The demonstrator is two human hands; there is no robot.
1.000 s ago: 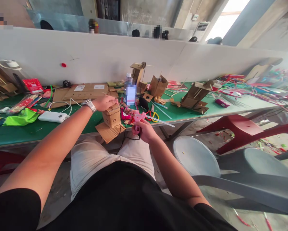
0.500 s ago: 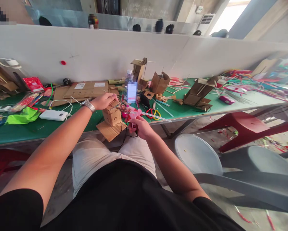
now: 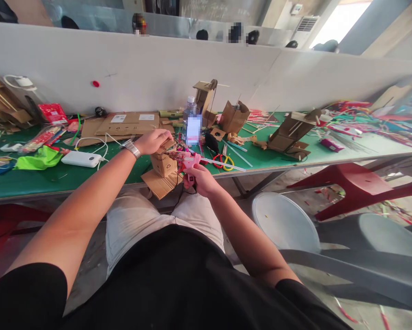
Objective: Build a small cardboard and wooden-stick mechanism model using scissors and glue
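Observation:
A small cardboard box point(image 3: 163, 165) stands on a corrugated cardboard base point(image 3: 159, 184) at the table's front edge. Over its upper end my left hand point(image 3: 155, 141) is closed, gripping the top; the fingertips are partly hidden. My right hand point(image 3: 202, 180) is wrapped round the handle of a pink hot glue gun point(image 3: 191, 160). A long clear glue stick point(image 3: 226, 165) sticks out of the gun's back. The nozzle end points left and lies close against the box's upper side; I cannot tell whether it touches. A dark cord hangs below the gun.
Behind my hands stand a water bottle point(image 3: 189, 109) and a lit phone point(image 3: 193, 129). Scissors point(image 3: 226, 161) lie to the right, near a cardboard model point(image 3: 291, 133). A white power bank point(image 3: 81, 158) is at left. Grey stools point(image 3: 284, 220) stand beside me.
The whole view has shifted slightly, so things sit a little further right and higher. Both hands keep their holds, and the glue gun stays at the box.

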